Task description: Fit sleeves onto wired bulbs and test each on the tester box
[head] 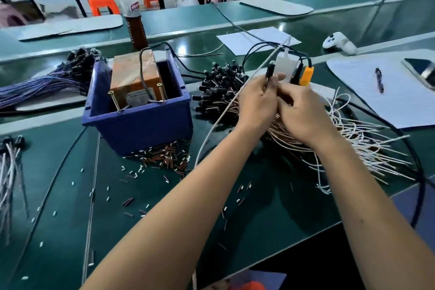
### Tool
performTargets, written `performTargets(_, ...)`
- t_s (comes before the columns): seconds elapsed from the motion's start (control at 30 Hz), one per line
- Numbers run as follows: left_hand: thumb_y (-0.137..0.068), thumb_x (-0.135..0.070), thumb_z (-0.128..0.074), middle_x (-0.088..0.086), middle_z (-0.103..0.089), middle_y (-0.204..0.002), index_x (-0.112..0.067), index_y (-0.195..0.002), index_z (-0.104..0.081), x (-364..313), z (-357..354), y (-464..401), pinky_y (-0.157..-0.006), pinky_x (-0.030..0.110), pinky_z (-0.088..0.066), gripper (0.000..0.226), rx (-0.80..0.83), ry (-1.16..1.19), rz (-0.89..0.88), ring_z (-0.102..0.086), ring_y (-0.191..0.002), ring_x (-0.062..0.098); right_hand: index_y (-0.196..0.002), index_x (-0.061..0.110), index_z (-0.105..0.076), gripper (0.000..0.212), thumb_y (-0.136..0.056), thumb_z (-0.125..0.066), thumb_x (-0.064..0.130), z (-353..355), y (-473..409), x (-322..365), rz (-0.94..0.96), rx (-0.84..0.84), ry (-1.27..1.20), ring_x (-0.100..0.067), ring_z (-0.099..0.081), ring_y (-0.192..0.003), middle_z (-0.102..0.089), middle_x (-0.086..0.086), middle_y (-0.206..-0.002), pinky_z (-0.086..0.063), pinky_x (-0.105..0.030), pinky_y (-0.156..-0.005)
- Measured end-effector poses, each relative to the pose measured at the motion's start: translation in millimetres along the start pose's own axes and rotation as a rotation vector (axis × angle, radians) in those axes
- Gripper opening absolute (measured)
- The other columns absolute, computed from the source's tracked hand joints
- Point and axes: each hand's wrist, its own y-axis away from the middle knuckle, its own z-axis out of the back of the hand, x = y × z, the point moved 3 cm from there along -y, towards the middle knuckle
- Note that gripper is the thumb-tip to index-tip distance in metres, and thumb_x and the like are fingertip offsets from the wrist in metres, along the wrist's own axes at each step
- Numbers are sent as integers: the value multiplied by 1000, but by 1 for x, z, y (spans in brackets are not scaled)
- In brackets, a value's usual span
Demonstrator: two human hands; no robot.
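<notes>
The person's left hand (255, 99) holds a wired bulb (270, 70) upright, its grip closed around the lead just under the dark cap, so the cap stands clear of the fingers where it can be worked on. The right hand (303, 110) sits just beside it, fingers curled in toward the same lead; it probably pinches a sleeve or the wire end, but what it has hold of is hidden behind the knuckles. Holding both hands close together above the pile keeps the thin wires steady for threading a small sleeve.

Beneath the hands lies the heap of wired bulbs (221, 87), caps to the left and white leads fanning right, within easy reach for the next pick. Loose sleeves (164, 158), red-brown and white, are scattered on the green counter (58, 195) in front of the blue bin (138, 122). That bin props up the orange tester box (134, 73) with two screw contacts facing the worker, likely so each bulb's leads can be touched to them quickly. Clip leads with an orange boot (306, 75) stand just behind the hands. Judging by this, a sleeve is being fitted and testing comes next.
</notes>
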Motion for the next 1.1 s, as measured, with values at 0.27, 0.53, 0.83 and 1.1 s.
performTargets(0.27,-106,-34,-56,4,-71,-107,-13,-114,-76,-11,18,-7,-99,43,-49,30,-85,-245,-70,-64,-108,24,-89,7,-65,27,-108,-47,15,-11,-11,-3,-79,105,-19,-34,-62,-86,-66,-8,-81,-45,-44,-74)
performTargets(0.53,-94,-18,-67,5,-51,-140,-20,-148,-46,-18,44,-5,-111,32,-29,58,-258,-666,-362,-39,-134,25,-108,14,-70,23,-108,-51,26,-12,-15,-13,-158,-62,378,-30,-52,-78,-71,-20,-97,-37,-35,-69)
performTargets(0.83,-95,-18,-48,-1,-31,-168,-18,-161,-33,10,42,10,-129,37,-5,67,190,-1238,-447,-14,-159,19,-114,17,-70,16,-102,-63,25,-23,-29,3,-80,62,426,-37,-66,-101,-73,-17,-109,-51,-39,-83)
performTargets(1.1,-97,-16,-44,5,-4,-174,-12,-165,-16,6,30,18,-129,45,6,73,268,-1390,-376,8,-160,23,-93,25,-79,5,-92,-79,30,-8,-18,-5,-209,101,493,-29,-68,-98,-76,-7,-101,-53,-34,-83)
